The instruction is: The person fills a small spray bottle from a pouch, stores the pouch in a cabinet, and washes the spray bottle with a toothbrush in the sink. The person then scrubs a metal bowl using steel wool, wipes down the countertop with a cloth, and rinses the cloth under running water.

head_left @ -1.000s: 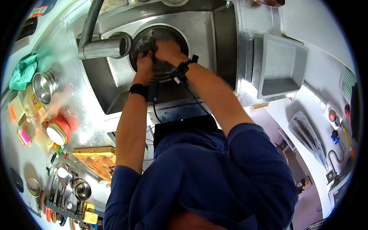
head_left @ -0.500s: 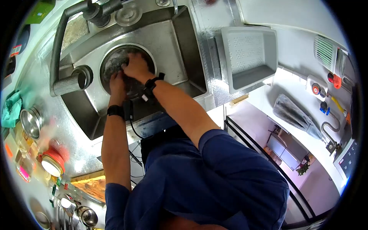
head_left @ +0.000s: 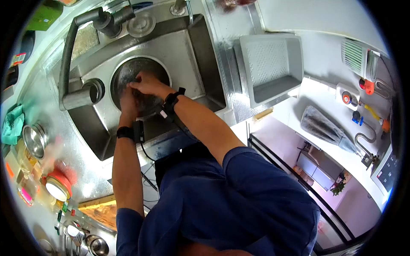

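A round metal bowl (head_left: 141, 57) with a dark, wet-looking inside stands in the steel sink (head_left: 179, 47). Both hands are over or in it, close together near its middle. My right hand (head_left: 149, 84) has its fingers curled inward, closed on something too small or hidden to name. Just beside it, my left hand (head_left: 129, 102) is smeared by motion, so its fingers cannot be read. What lies inside the bowl is too dark to make out. Each wrist wears a black strap with a small device.
A dark faucet (head_left: 79, 99) reaches over the sink's left side. Right of the sink sits a grey perforated basin (head_left: 273, 64). Metal bowls (head_left: 35, 141) and a red-rimmed container (head_left: 59, 186) stand at left. A grey bag-like item (head_left: 325, 127) lies on the right counter.
My right hand has drawn back slightly toward the bowl's middle, its fingers now curled near my left hand. The view has shifted a little.
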`<move>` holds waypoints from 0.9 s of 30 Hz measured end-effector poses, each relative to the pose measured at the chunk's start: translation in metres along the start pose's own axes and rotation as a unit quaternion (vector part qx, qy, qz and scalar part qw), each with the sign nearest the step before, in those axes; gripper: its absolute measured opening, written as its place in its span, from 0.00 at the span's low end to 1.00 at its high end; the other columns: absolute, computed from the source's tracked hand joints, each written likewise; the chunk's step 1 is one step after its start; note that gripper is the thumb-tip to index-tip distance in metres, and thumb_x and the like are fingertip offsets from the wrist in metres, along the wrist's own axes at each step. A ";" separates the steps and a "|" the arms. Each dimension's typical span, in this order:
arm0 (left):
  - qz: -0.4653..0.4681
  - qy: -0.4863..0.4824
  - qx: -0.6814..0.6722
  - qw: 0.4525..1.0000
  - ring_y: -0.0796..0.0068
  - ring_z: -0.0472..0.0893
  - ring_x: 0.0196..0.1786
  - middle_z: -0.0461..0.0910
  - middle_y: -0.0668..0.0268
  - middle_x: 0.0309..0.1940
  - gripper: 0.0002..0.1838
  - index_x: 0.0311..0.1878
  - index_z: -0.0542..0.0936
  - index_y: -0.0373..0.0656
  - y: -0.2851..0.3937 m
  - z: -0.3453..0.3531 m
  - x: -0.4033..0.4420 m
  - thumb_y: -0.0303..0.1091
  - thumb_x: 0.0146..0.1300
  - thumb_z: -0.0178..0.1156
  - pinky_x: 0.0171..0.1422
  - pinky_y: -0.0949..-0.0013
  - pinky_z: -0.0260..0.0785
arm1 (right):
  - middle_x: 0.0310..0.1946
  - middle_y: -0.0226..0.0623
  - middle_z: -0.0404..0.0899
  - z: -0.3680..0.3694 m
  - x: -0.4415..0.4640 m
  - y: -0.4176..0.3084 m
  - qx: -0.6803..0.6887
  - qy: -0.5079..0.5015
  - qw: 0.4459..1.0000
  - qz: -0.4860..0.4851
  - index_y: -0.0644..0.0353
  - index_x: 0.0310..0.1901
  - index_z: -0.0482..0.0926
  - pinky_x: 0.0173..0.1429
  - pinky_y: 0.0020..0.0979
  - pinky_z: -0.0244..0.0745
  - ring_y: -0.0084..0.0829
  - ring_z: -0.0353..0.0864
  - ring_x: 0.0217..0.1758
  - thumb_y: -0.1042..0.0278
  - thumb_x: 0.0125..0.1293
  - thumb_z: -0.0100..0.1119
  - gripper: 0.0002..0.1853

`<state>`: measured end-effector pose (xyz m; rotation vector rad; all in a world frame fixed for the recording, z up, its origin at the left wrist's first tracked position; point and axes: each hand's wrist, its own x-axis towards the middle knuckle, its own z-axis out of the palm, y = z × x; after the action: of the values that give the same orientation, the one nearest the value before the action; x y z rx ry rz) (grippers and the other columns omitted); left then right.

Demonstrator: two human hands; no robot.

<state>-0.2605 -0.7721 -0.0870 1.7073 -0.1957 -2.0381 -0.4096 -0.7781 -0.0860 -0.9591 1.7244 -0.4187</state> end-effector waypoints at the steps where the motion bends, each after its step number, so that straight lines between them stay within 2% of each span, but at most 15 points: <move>1: 0.004 0.024 0.044 0.999 0.67 0.82 0.47 0.81 0.63 0.46 0.20 0.59 0.75 0.41 0.003 0.008 -0.004 0.47 0.77 0.48 0.49 0.63 0.76 | 0.44 0.53 0.84 0.004 0.004 0.005 0.002 -0.023 0.999 -0.048 0.63 0.46 0.80 0.52 0.40 0.77 0.48 0.84 0.48 0.50 0.62 0.65 0.22; 3: 0.010 0.047 0.085 0.995 0.69 0.83 0.46 0.81 0.64 0.44 0.19 0.58 0.77 0.42 -0.001 0.006 0.008 0.45 0.77 0.48 0.48 0.66 0.77 | 0.45 0.54 0.83 0.001 0.005 0.005 0.001 -0.045 0.994 -0.098 0.61 0.46 0.80 0.53 0.40 0.76 0.48 0.83 0.49 0.53 0.63 0.64 0.19; 6: 0.118 -0.011 0.110 0.987 0.67 0.80 0.50 0.79 0.61 0.53 0.24 0.62 0.73 0.38 -0.022 -0.021 0.043 0.46 0.72 0.58 0.50 0.64 0.74 | 0.46 0.55 0.81 0.004 0.002 0.000 -0.050 0.018 0.982 -0.181 0.59 0.47 0.78 0.54 0.43 0.76 0.52 0.82 0.50 0.60 0.65 0.60 0.14; 8: 0.144 0.077 0.126 0.978 0.69 0.77 0.58 0.78 0.61 0.54 0.17 0.59 0.76 0.42 -0.029 -0.022 0.052 0.40 0.77 0.47 0.53 0.65 0.75 | 0.46 0.55 0.79 0.022 0.002 0.009 -0.230 0.162 0.944 -0.173 0.58 0.48 0.76 0.53 0.48 0.76 0.57 0.80 0.49 0.64 0.63 0.59 0.13; 9: 0.144 0.087 0.126 0.978 0.69 0.77 0.58 0.78 0.61 0.54 0.17 0.59 0.76 0.42 -0.031 -0.027 0.057 0.40 0.77 0.47 0.53 0.65 0.75 | 0.46 0.55 0.79 0.027 0.003 0.016 -0.226 0.154 0.946 -0.177 0.58 0.48 0.76 0.53 0.48 0.76 0.57 0.80 0.49 0.64 0.63 0.59 0.13; 11: 0.056 -0.037 0.016 0.998 0.68 0.73 0.64 0.76 0.60 0.59 0.17 0.62 0.75 0.41 -0.033 -0.048 0.073 0.35 0.73 0.53 0.63 0.61 0.71 | 0.46 0.56 0.77 0.035 0.008 0.029 -0.334 0.021 0.918 -0.211 0.57 0.48 0.76 0.53 0.49 0.77 0.59 0.80 0.50 0.66 0.63 0.57 0.12; 12: 0.200 -0.035 0.127 0.971 0.67 0.75 0.58 0.77 0.61 0.57 0.20 0.63 0.74 0.43 -0.056 -0.069 0.099 0.38 0.72 0.55 0.57 0.63 0.72 | 0.47 0.56 0.78 0.033 0.006 0.021 -0.300 0.083 0.936 -0.166 0.57 0.48 0.76 0.53 0.50 0.77 0.58 0.80 0.50 0.67 0.63 0.57 0.12; 13: 0.196 -0.004 0.121 0.973 0.67 0.76 0.55 0.77 0.61 0.55 0.21 0.63 0.73 0.43 -0.054 -0.066 0.089 0.40 0.71 0.57 0.55 0.64 0.71 | 0.47 0.57 0.78 0.027 0.008 0.013 -0.264 0.143 0.946 -0.120 0.57 0.48 0.76 0.53 0.50 0.77 0.58 0.80 0.50 0.68 0.63 0.56 0.12; 14: 0.193 0.026 0.114 0.974 0.67 0.76 0.52 0.77 0.62 0.54 0.23 0.64 0.73 0.44 -0.050 -0.060 0.078 0.42 0.70 0.59 0.53 0.64 0.71 | 0.49 0.57 0.78 0.032 0.016 0.022 -0.291 0.091 0.938 -0.163 0.57 0.49 0.77 0.53 0.50 0.77 0.57 0.80 0.50 0.68 0.63 0.56 0.12; 15: 0.048 0.077 -0.022 0.996 0.67 0.75 0.52 0.77 0.62 0.54 0.23 0.64 0.72 0.45 -0.024 -0.027 0.040 0.42 0.70 0.59 0.54 0.63 0.69 | 0.50 0.56 0.79 0.039 0.022 0.032 -0.317 0.042 0.926 -0.203 0.58 0.49 0.77 0.54 0.51 0.77 0.56 0.81 0.50 0.68 0.64 0.56 0.12; 19: 0.184 0.081 0.176 0.964 0.65 0.76 0.58 0.77 0.61 0.56 0.21 0.64 0.72 0.43 -0.037 -0.027 0.037 0.43 0.74 0.53 0.63 0.57 0.70 | 0.49 0.54 0.80 0.020 0.020 0.020 -0.237 0.114 0.945 -0.194 0.58 0.50 0.78 0.54 0.49 0.77 0.54 0.81 0.51 0.66 0.65 0.57 0.13; 21: 0.052 0.063 -0.048 0.996 0.62 0.77 0.55 0.76 0.62 0.56 0.24 0.67 0.68 0.42 -0.031 -0.022 0.031 0.44 0.74 0.53 0.62 0.53 0.70 | 0.47 0.51 0.81 0.021 0.012 0.013 -0.325 0.007 0.926 -0.190 0.58 0.51 0.79 0.54 0.48 0.77 0.53 0.81 0.51 0.65 0.64 0.59 0.15; 25: 0.036 0.084 0.025 0.996 0.57 0.73 0.61 0.71 0.58 0.64 0.30 0.73 0.62 0.43 -0.007 0.001 -0.015 0.45 0.74 0.54 0.64 0.47 0.67 | 0.45 0.52 0.83 0.024 0.014 0.022 -0.322 0.042 0.938 -0.123 0.59 0.54 0.80 0.54 0.50 0.77 0.54 0.82 0.49 0.65 0.65 0.57 0.16; 26: 0.029 0.118 0.002 0.993 0.65 0.76 0.53 0.78 0.62 0.54 0.28 0.70 0.67 0.43 -0.009 0.004 -0.014 0.44 0.72 0.56 0.54 0.59 0.71 | 0.44 0.52 0.84 0.028 0.024 0.040 -0.312 -0.025 0.931 -0.190 0.61 0.52 0.80 0.52 0.46 0.77 0.51 0.83 0.47 0.65 0.65 0.60 0.16; 27: 0.031 0.121 -0.009 0.992 0.65 0.76 0.53 0.78 0.62 0.54 0.28 0.70 0.67 0.43 -0.007 0.005 -0.016 0.44 0.72 0.56 0.54 0.59 0.71 | 0.44 0.52 0.84 0.026 0.022 0.037 -0.318 -0.031 0.927 -0.196 0.61 0.52 0.80 0.52 0.46 0.77 0.51 0.83 0.47 0.65 0.65 0.60 0.16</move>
<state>-0.2650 -0.7601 -0.0740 1.8933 -0.1493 -1.7657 -0.4029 -0.7681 -0.1348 -1.7839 1.6315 -0.0639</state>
